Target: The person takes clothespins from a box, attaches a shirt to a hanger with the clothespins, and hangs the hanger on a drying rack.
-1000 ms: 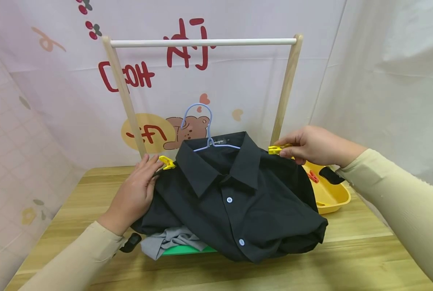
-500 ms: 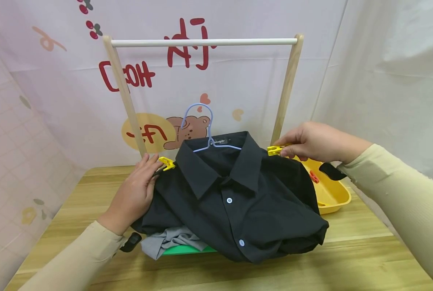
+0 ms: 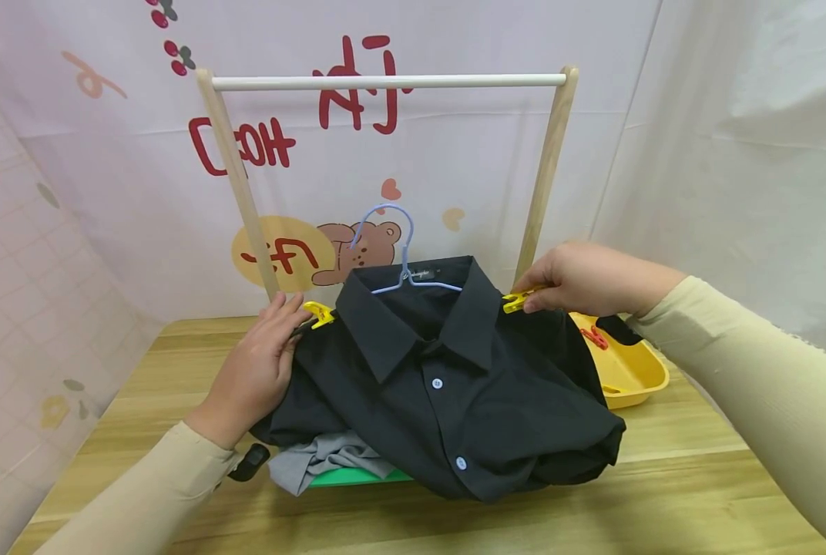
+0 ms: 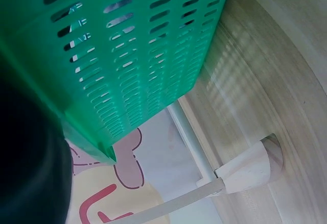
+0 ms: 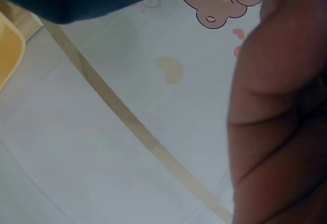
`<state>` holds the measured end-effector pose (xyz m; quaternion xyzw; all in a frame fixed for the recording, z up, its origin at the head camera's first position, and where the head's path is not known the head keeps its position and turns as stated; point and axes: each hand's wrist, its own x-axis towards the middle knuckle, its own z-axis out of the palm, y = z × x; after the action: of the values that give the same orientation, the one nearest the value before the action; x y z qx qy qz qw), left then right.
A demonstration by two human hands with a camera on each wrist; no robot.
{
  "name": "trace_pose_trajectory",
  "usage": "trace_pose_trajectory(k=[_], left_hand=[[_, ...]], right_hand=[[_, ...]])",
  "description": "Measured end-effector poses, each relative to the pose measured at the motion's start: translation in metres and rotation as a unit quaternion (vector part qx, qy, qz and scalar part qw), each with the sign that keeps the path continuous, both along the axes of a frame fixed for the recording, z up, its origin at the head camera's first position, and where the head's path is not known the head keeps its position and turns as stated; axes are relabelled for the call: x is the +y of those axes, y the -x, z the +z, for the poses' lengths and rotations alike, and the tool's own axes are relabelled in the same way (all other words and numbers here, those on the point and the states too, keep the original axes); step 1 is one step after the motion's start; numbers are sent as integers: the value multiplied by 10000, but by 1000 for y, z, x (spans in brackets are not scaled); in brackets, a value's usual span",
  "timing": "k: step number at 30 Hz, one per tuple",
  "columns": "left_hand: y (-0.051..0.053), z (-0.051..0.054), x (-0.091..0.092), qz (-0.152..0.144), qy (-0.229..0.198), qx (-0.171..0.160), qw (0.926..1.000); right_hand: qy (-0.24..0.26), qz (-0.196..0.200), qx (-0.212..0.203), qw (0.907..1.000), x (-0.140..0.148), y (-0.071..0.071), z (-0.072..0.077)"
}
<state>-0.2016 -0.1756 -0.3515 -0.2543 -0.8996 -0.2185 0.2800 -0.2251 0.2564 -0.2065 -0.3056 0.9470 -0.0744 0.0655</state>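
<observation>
A black button-up shirt (image 3: pixel 454 416) lies over a green basket (image 3: pixel 360 475), with a light-blue hanger (image 3: pixel 404 262) inside its collar. A yellow clothespin (image 3: pixel 320 314) sits on the shirt's left-side shoulder. Beside it, my left hand (image 3: pixel 256 370) holds that shoulder, the cloth passing between thumb and fingers. My right hand (image 3: pixel 589 277) pinches another yellow clothespin (image 3: pixel 517 301) at the opposite shoulder. Its tips touch the cloth there; whether they grip it I cannot tell. The right wrist view shows my right hand's curled fingers (image 5: pixel 276 132) close up, while the left wrist view hides the left hand.
A rack with a white rail (image 3: pixel 385 81) and wooden posts stands behind the shirt. At the right, a yellow tub (image 3: pixel 638 374) contains a red clothespin (image 3: pixel 595 337). Grey cloth (image 3: pixel 330 455) pokes out from under the shirt. The wooden table (image 3: pixel 198 351) bears everything.
My right hand has moved down and left, bringing its clothespin onto the shirt's shoulder. The hanger's hook has shifted slightly right and down. My left hand stays in place.
</observation>
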Motion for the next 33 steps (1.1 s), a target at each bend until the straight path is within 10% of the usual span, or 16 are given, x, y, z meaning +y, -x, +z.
trace_pose_trajectory(k=[21, 33], left_hand=[[-1, -1, 2, -93, -150, 233, 9996], [0, 0, 0, -37, -33, -27, 10000]], right_hand=[[-836, 452, 639, 9934, -25, -4, -15], [225, -211, 564, 9979, -15, -3, -26]])
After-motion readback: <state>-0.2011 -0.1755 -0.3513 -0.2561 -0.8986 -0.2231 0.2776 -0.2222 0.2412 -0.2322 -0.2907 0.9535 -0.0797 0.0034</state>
